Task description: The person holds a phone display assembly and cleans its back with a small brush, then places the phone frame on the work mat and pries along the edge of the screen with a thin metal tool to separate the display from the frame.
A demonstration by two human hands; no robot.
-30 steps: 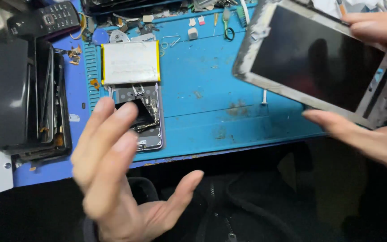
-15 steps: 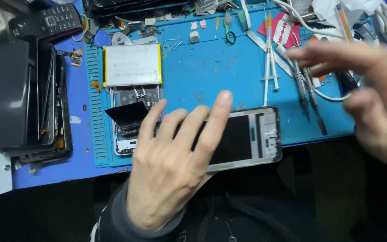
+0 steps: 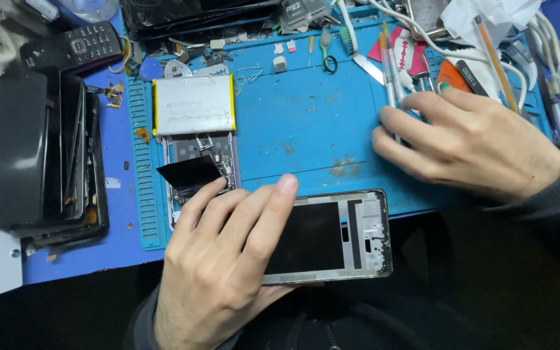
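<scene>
My left hand (image 3: pixel 225 259) lies flat, fingers spread, on the left half of a phone screen frame (image 3: pixel 338 236) that rests at the front edge of the blue work mat (image 3: pixel 306 123). My right hand (image 3: pixel 468 142) is over the mat's right side, fingers curled down onto a thin metal tool (image 3: pixel 390 78) among several tools; whether it grips one is unclear. An opened phone body (image 3: pixel 199 172) lies just left of my left hand, with a flat silver battery (image 3: pixel 192 104) above it.
A stack of dark phone parts (image 3: pixel 43 152) stands at the left, a keypad phone (image 3: pixel 72 48) behind it. Tweezers, blades, white cables (image 3: pixel 552 58) and small parts crowd the mat's back and right. A dark tablet (image 3: pixel 189 13) lies at the back.
The screen frame came down from my raised right hand onto the mat's front edge. My left hand settled on it, and my right hand moved down onto the tools.
</scene>
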